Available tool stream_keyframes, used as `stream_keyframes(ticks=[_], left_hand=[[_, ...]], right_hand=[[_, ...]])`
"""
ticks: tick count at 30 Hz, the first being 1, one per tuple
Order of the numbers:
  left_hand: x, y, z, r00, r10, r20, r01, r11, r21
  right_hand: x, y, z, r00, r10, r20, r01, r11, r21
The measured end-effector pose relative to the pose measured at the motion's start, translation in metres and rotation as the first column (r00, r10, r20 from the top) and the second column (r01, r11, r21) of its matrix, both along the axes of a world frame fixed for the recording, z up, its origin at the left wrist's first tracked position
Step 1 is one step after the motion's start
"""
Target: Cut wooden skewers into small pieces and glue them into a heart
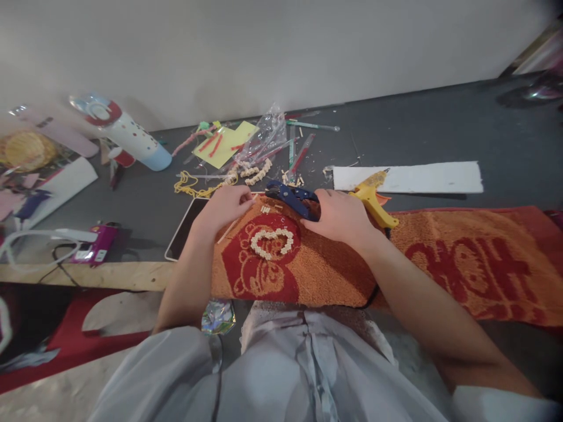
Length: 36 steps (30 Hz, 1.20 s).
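My left hand [227, 205] is closed in a pinch at the towel's back edge, on a thin pale stick [227, 231] that slants out beneath it. My right hand [345, 215] grips blue-handled pliers [295, 199], whose head points left towards my left fingertips. Under both hands lies an orange and red towel [334, 269]. On its red heart print rests a heart-shaped ring of small cream pieces [291, 241]. A few short cut pieces [265, 209] lie between this ring and the pliers.
Behind my right hand are a yellow glue gun [373, 202] and a white board [431, 177]. Cream-piece strips [259, 173], yellow string [189, 186] and plastic wrap [268, 138] lie further back. A phone [182, 231], a bottle [132, 138] and a purple adapter [99, 241] are left.
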State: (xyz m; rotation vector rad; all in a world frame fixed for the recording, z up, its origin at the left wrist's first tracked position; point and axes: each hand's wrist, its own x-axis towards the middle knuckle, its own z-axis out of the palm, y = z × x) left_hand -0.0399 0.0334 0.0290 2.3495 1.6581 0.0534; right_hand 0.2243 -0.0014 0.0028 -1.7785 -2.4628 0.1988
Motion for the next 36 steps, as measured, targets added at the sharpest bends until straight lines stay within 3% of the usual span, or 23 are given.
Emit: stream_keyframes(ticks=[15, 36], left_hand=[[0.007, -0.002, 0.001, 0.999, -0.026, -0.029, 0.020, 0.983, -0.181], [0.005, 0.001, -0.007, 0.995, -0.081, 0.051, 0.088, 0.980, -0.177]], right_hand=[[-0.001, 0.000, 0.001, 1.000, -0.016, 0.001, 0.016, 1.000, -0.003], [0.000, 0.000, 0.000, 1.000, 0.000, -0.002, 0.000, 1.000, -0.007]])
